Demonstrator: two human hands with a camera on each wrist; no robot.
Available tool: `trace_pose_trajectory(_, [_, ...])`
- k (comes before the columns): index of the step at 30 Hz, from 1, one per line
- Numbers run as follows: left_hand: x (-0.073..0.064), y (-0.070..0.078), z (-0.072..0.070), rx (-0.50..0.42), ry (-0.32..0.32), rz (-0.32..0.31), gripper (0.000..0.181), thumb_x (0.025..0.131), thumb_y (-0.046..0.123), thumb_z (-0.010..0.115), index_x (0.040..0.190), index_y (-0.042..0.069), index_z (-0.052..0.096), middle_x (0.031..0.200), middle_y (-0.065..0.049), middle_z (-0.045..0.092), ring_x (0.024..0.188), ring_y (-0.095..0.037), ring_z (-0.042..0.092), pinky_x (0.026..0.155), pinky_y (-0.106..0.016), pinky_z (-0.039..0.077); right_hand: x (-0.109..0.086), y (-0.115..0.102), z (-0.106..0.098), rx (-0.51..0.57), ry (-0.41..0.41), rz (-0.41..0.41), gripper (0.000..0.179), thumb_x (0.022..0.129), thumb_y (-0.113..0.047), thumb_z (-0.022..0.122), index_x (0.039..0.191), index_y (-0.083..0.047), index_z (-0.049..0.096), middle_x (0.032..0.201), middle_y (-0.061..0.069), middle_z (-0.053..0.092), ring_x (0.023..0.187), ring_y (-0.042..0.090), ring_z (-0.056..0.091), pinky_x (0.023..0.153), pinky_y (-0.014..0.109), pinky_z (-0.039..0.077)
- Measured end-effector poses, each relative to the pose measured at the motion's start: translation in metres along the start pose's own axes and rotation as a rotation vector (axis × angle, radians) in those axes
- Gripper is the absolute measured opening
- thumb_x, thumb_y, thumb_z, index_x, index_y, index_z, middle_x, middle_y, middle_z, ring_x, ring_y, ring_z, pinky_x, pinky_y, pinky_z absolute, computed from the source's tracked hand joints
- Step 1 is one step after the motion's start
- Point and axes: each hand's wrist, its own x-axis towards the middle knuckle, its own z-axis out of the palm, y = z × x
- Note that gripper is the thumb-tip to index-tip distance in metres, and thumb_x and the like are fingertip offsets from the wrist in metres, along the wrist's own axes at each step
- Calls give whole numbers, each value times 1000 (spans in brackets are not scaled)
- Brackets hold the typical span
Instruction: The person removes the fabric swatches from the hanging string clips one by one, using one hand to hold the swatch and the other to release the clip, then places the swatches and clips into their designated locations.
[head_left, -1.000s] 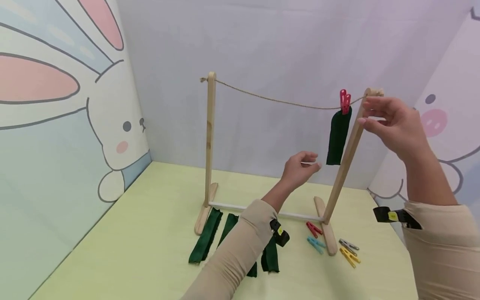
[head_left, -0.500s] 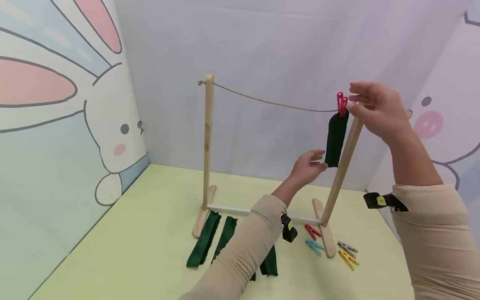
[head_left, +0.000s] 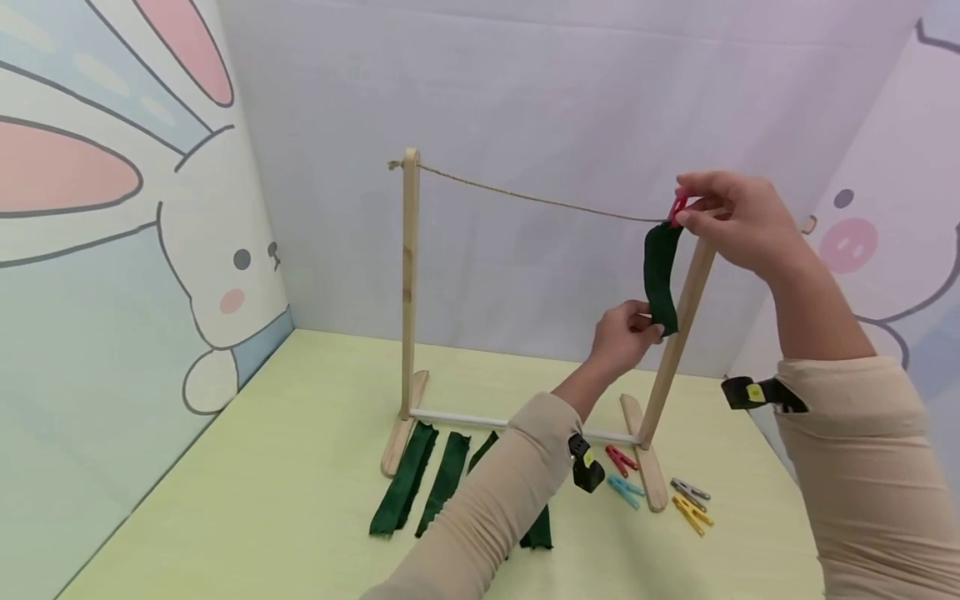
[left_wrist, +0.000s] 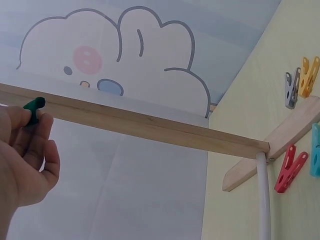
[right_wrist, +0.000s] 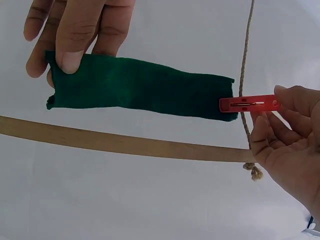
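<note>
A dark green cloth strip (head_left: 660,271) hangs from the rope (head_left: 540,200) near the right wooden post (head_left: 678,342). A red clothespin (right_wrist: 245,104) clips its upper end. My right hand (head_left: 750,223) pinches the clothespin's handle end between thumb and fingers. Down at the strip's lower end, my left hand (head_left: 622,340) pinches the cloth between thumb and fingers. In the left wrist view only a small piece of the green cloth (left_wrist: 35,107) shows beyond the left fingers. The right wrist view has the strip stretched between both hands, slightly bowed.
Several more green strips (head_left: 405,479) lie on the yellow table (head_left: 247,492), partly behind my left sleeve. By the stand's right foot (head_left: 651,479) lie a red clothespin (head_left: 621,459), blue (head_left: 625,490), grey (head_left: 690,490) and yellow (head_left: 692,512) ones. The left post (head_left: 408,283) stands upright.
My right hand has moved left onto the red clothespin and now grips it. The left hand has risen to the strip's lower end and pinches it; the strip now bends.
</note>
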Motion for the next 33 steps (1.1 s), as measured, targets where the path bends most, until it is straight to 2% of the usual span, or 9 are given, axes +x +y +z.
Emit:
trace_pose_trajectory(3, [0, 0, -2, 6, 11, -2, 12, 89, 10, 64, 101, 7, 64, 77, 5, 65, 66, 1, 60, 64, -18, 45, 1, 0, 0, -37, 20, 1, 43, 94, -17, 57, 134, -5, 50, 114, 22, 57, 90, 18, 55, 67, 7, 41])
trace_pose_trajectory(8, [0, -2, -7, 1, 27, 12, 11, 90, 13, 63, 97, 6, 66, 76, 5, 65, 66, 1, 60, 65, -18, 45, 1, 1, 2, -57, 33, -42, 43, 90, -15, 62, 130, -2, 54, 109, 23, 60, 83, 4, 55, 68, 6, 40])
trace_pose_trajectory(10, [0, -3, -10, -6, 35, 19, 10, 90, 13, 63, 97, 6, 67, 76, 5, 65, 66, 0, 60, 65, -18, 46, 1, 3, 3, -50, 14, -61, 45, 88, -10, 64, 130, -1, 52, 111, 23, 59, 87, 11, 58, 69, 6, 41])
trace_pose_trajectory(14, [0, -5, -13, -23, 33, 32, 8, 89, 11, 65, 94, 5, 67, 76, 5, 65, 66, 0, 60, 65, -18, 46, 2, 5, 5, -65, 7, -79, 46, 87, 1, 62, 132, 0, 50, 116, 24, 56, 98, 36, 55, 71, 6, 41])
trace_pose_trajectory(17, [0, -7, -15, -30, 24, 38, 7, 88, 9, 65, 92, 4, 67, 75, 5, 65, 66, -1, 60, 64, -18, 46, 3, 5, 7, -97, 53, -107, 41, 88, 1, 60, 128, 1, 54, 114, 25, 57, 98, 38, 55, 71, 5, 39])
trace_pose_trajectory(19, [-1, -7, -15, -21, 20, 33, 6, 88, 9, 65, 92, 5, 67, 75, 6, 64, 67, -1, 60, 64, -18, 46, 3, 6, 8, -116, 86, -128, 37, 89, 0, 61, 125, 2, 56, 111, 25, 59, 94, 34, 56, 71, 4, 38])
trace_pose_trajectory(22, [-2, -8, -17, -25, 18, 32, 6, 87, 8, 66, 91, 4, 67, 75, 5, 65, 66, -2, 60, 64, -19, 46, 2, 6, 8, -121, 118, -157, 34, 88, -1, 63, 121, 3, 59, 107, 24, 61, 86, 13, 56, 70, 4, 37])
trace_pose_trajectory(25, [-2, -8, -18, -33, 20, 23, 5, 86, 7, 67, 90, 4, 67, 74, 5, 65, 65, -2, 60, 63, -18, 46, 0, 7, 8, -118, 126, -178, 32, 87, 0, 63, 119, 4, 60, 105, 24, 61, 77, -3, 47, 68, 4, 36])
trace_pose_trajectory(33, [-3, -8, -18, -51, 17, -12, 12, 86, 6, 67, 97, 3, 68, 74, 4, 65, 63, -3, 61, 63, -19, 46, -2, 6, 8, -128, 153, -200, 31, 87, -2, 63, 117, 4, 61, 104, 24, 62, 74, -7, 44, 67, 4, 35])
